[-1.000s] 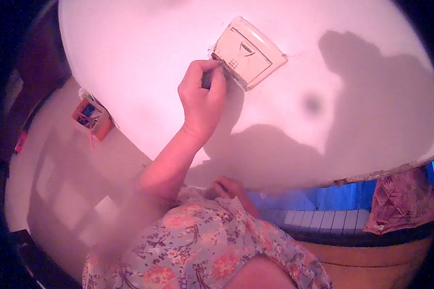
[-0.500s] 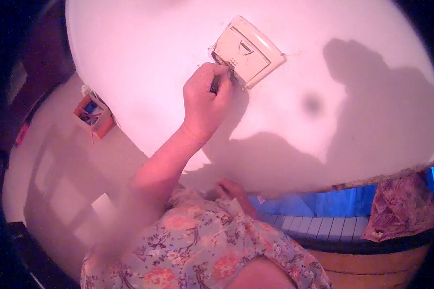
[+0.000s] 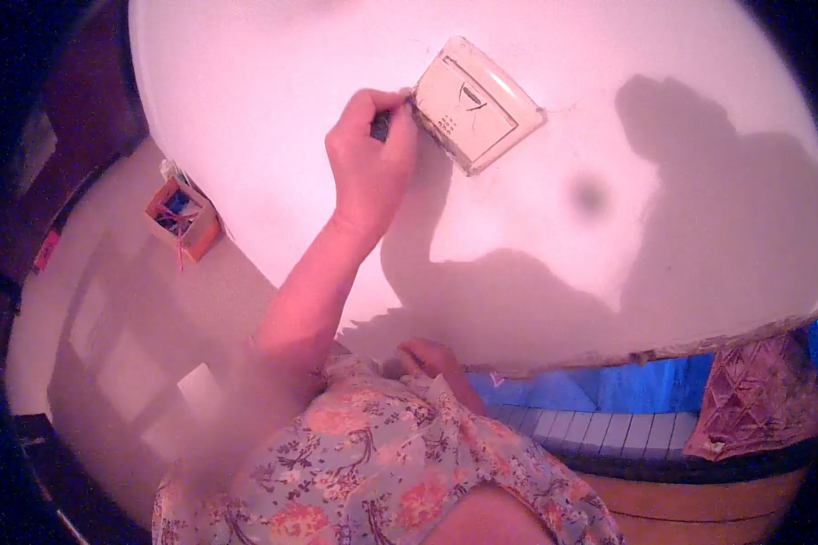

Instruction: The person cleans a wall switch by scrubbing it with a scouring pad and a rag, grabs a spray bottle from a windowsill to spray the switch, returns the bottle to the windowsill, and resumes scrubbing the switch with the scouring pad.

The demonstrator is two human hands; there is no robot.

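Note:
A cream, roughly square plate [image 3: 486, 104] with a dark slot, a grid of small dots and an inset line is set on the white wall [image 3: 273, 136]. Grime darkens its lower-left edge. My left hand [image 3: 368, 150] is closed in a pinch at that edge, fingertips touching or very near the plate's left corner. Something dark shows between the fingers, too hidden to name. Low down, near the wall's bottom edge, my right hand [image 3: 430, 357] has its fingers curled. What it holds, if anything, is hidden.
At left, a small open box [image 3: 186, 222] holds blue and pink items on the pale floor. A quilted pinkish cloth [image 3: 754, 395] hangs at lower right, beside a row of pale slats [image 3: 609, 431] and a blue surface [image 3: 600, 386]. Shadows fall across the wall.
My left hand has shifted up and left along the plate's grimy edge, uncovering the dots. My right hand stays low in nearly the same place. The view has tilted slightly.

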